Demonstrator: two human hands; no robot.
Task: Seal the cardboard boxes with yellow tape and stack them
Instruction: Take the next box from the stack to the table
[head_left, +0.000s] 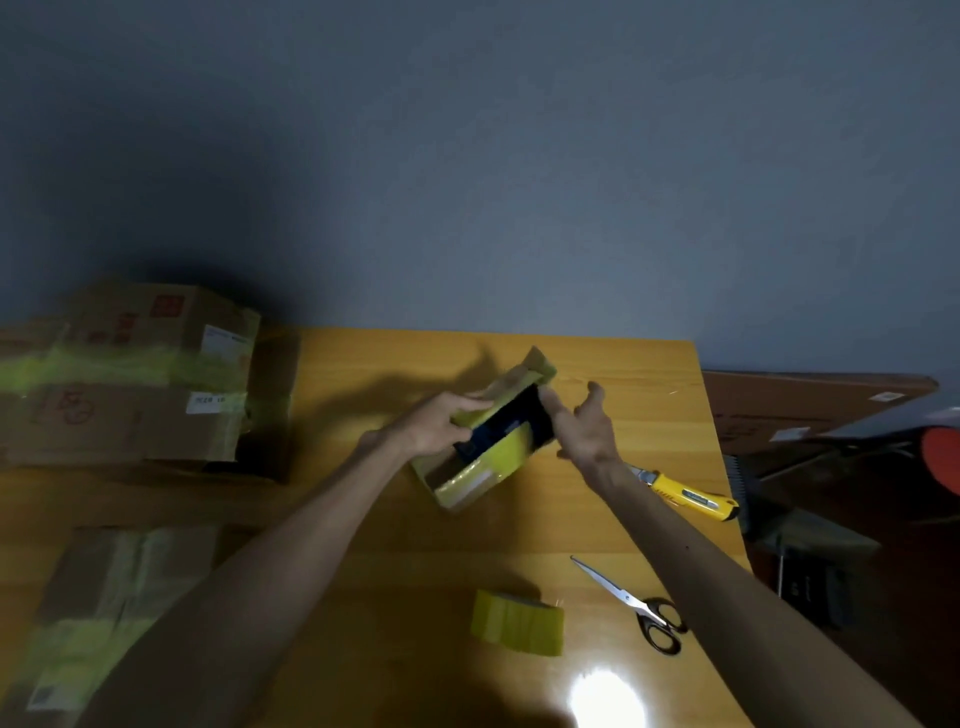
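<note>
Cardboard small box (470, 470), banded with yellow tape, sits tilted at mid-table (519, 530). Its top is open and a dark item shows inside.

Left hand (441, 426): arm reaches in from the near left. Fingers are curled over the box's left top flap, gripping it, knuckles up.

Right hand (587, 426): forearm comes in from the near right, wrist bent back. Fingers are straight and spread, not curled round anything. The thumb side lies against the far right end of the small box; whether it presses there cannot be told.

Positions, all taken from the small box:
- Yellow tape roll (519, 621): nearer the person, well apart, lying on the table.
- Scissors (639, 608): nearer and to the right, blades closed, tips pointing towards the box.
- Yellow utility knife (691, 496): to the right, partly behind the right forearm.
- Stack of taped boxes (130, 374): to the left, two high, against the wall.
- Another taped box (114, 587): near left, blurred.
</note>
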